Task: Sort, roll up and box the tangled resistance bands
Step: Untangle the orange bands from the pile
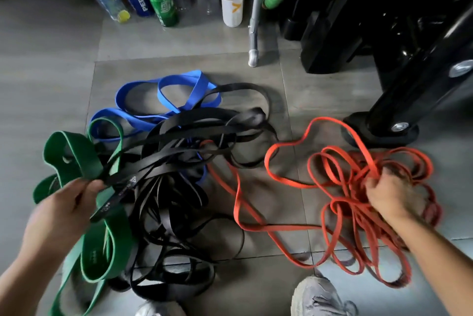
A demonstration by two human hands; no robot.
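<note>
Head view, down on a grey tiled floor [307, 90]. Sprawled across the middle, a knot of flat black rubber bands [199, 121], with a flat blue rubber band [197, 90] looped behind and a wide green rubber band [74, 154] threaded in at the left edge. Lay mostly apart to the right, a heap of thin orange-red rubber bands [355, 213], trailing one strand back to the edge of the black knot. Left hand [69, 203]: fingers closed in a pinch on a printed black band, right at the crossing with the green one; could not tell of the green, in the pinch or merely alongside. Right hand [389, 198]: fingers curled tight into the orange heap, gripping a bunch of strands. No box in sight. Judged as sorting by colour, early on, with nothing rolled yet. Best done by anchoring the black knot with the left and drawing the orange away low and slowly, feeding the trailing strand out rather than yanking, to avoid cinching the tangle by stretch. Worth minding the round black machine foot [394, 137] just beside the orange loops, a likely snag.
</note>
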